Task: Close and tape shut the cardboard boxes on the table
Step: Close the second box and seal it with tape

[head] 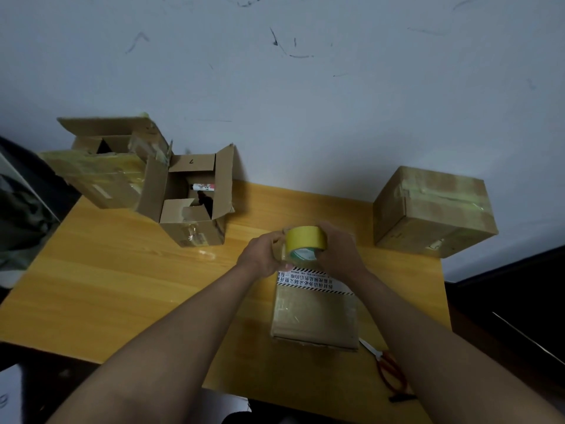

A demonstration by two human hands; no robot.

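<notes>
— Yellow tape roll [305,241]: where is it?
— I hold it above the flat closed box [315,310] on the table [122,270]; right hand [341,250] grips the roll, left hand [263,255] pinches its loose end.
— Other boxes?
— Open box [192,203] far left, taped box [434,209] far right.

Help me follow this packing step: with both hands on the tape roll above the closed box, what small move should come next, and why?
Probably draw the free end down onto the flat box. The right hand grips the yellow tape roll, the left hand pinches a clear strip off it, and that box lies closed directly beneath them.
</notes>
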